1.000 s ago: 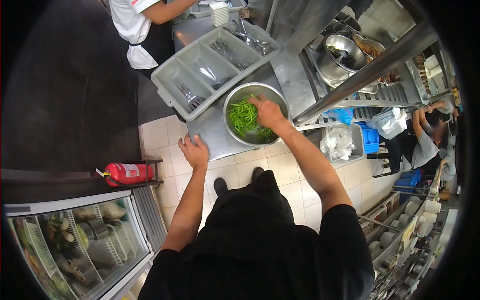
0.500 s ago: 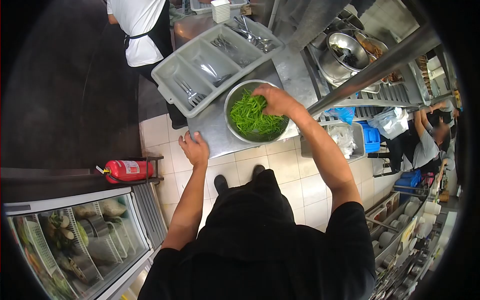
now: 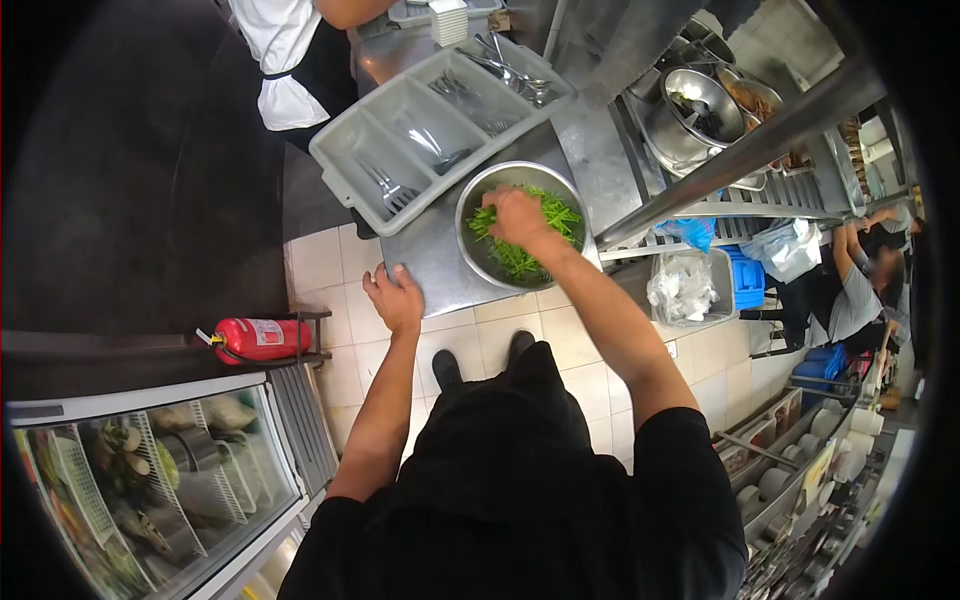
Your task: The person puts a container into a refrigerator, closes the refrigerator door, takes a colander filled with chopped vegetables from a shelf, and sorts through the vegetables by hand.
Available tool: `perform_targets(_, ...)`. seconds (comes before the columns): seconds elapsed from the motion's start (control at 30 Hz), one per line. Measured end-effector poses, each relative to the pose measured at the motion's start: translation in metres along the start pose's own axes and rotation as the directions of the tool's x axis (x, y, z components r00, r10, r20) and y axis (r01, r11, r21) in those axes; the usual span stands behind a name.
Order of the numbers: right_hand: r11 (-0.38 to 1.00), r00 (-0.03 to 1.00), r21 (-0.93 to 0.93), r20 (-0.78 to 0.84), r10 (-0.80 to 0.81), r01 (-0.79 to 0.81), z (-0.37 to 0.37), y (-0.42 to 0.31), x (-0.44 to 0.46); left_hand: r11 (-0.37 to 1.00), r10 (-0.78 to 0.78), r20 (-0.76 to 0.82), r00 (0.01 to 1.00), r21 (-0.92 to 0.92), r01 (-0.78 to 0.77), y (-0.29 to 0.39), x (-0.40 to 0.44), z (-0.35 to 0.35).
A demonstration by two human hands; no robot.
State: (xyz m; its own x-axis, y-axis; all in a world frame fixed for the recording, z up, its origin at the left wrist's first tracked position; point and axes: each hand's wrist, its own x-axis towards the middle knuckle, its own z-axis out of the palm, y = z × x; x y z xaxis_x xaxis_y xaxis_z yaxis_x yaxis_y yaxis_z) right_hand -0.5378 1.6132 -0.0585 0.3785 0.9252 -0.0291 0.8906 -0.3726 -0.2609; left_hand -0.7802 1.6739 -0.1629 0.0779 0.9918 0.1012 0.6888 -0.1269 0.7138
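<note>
A round metal bowl (image 3: pixel 498 177) holds thin chopped green stems (image 3: pixel 560 214) and stands on the steel table (image 3: pixel 440 284). My right hand (image 3: pixel 518 216) is inside the bowl, over its left part. Its fingers are curled and pressed into the greens, and the fingertips are hidden among them. My left hand (image 3: pixel 397 300) rests at the table's front left corner, left of the bowl. Its fingers are apart with nothing in them.
Behind the bowl lies a grey divided tray (image 3: pixel 335 152) with forks and spoons. A person in a white shirt (image 3: pixel 275 50) stands beyond it. A slanting metal post (image 3: pixel 720 165) is at right. A red fire extinguisher (image 3: pixel 262 338) and a glass-topped fridge (image 3: pixel 150 480) are at left.
My right hand has moved from the right side of the bowl to its left part, still in the greens. My left hand stays at the table corner. The white-shirted person's arm has come into view.
</note>
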Motion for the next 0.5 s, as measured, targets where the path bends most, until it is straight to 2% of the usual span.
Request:
perform_targets(0.03,0.989,0.999,0.142,-0.011,-0.047,0.048,-0.013,0.004,-0.001,1.000,0.009,-0.004,1.000,-0.002,-0.009,-0.002,-0.001,0.000)
perform_targets(0.07,0.989,0.999,0.140,-0.006,-0.050,0.050,-0.022,0.014,0.002,1.000,0.003,-0.004,1.000,-0.002,-0.003,0.000,-0.001,-0.001)
perform_targets(0.13,0.893,0.960,0.358,-0.043,-0.277,0.274,-0.041,0.032,0.006,1.000,-0.026,0.020,0.999,0.001,0.026,0.006,-0.001,-0.005)
perform_targets(0.27,0.825,0.950,0.478,-0.074,-0.305,0.302,-0.074,0.046,-0.008,1.000,-0.005,0.011,1.000,0.018,0.005,0.004,-0.001,-0.002)
perform_targets(0.33,0.867,0.956,0.416,-0.022,-0.292,0.274,-0.072,0.060,-0.014,1.000,-0.029,0.014,0.999,0.004,0.029,0.005,-0.001,-0.003)
perform_targets(0.4,0.898,0.961,0.405,0.132,-0.241,0.170,-0.055,0.070,-0.019,0.999,-0.032,0.018,0.999,0.012,0.032,0.005,-0.001,-0.003)
perform_targets(0.43,0.898,0.962,0.405,0.131,-0.241,0.170,-0.041,0.067,-0.026,0.999,-0.033,0.023,0.999,0.021,0.032,0.006,-0.001,-0.003)
perform_targets(0.5,0.999,0.999,0.012,0.010,-0.050,0.050,-0.015,0.036,-0.048,0.999,-0.036,0.023,0.999,0.034,0.035,0.006,0.000,-0.002)
